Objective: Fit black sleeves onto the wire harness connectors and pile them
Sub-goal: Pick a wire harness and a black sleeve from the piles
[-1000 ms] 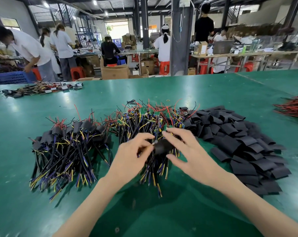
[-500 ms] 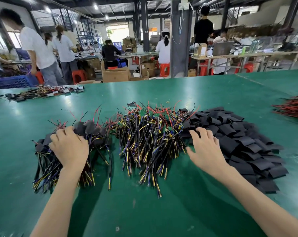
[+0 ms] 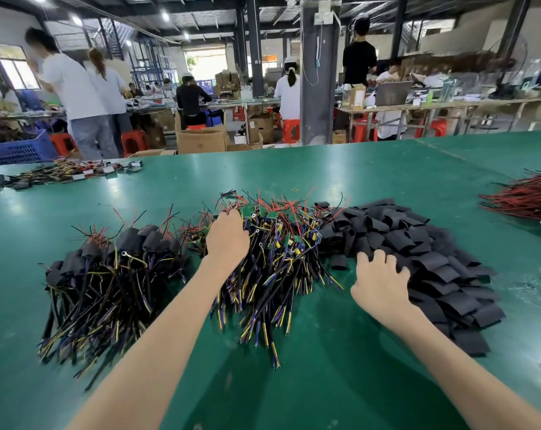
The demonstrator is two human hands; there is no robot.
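- Sleeved harnesses (image 3: 108, 274) lie piled at the left of the tabletop (image 3: 325, 367), no longer under a hand.
- Left hand (image 3: 227, 240) has moved onto the middle pile of bare harnesses (image 3: 281, 259); its fingers dig in, and I cannot tell whether they grip anything.
- Right hand (image 3: 379, 283) has slid nearer, with its fingers spread loose on the sleeves (image 3: 433, 259).

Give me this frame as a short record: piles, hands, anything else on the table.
surface: green table
left pile: sleeved harnesses, black sleeves at their far ends
middle pile: bare harnesses, small green boards showing
right pile: loose black sleeves
left hand: reaching into the middle pile; grip hidden
right hand: at the sleeve pile's near edge, fingers bent onto sleeves; grip unclear
far right: red wire bundle
far left: another harness bundle
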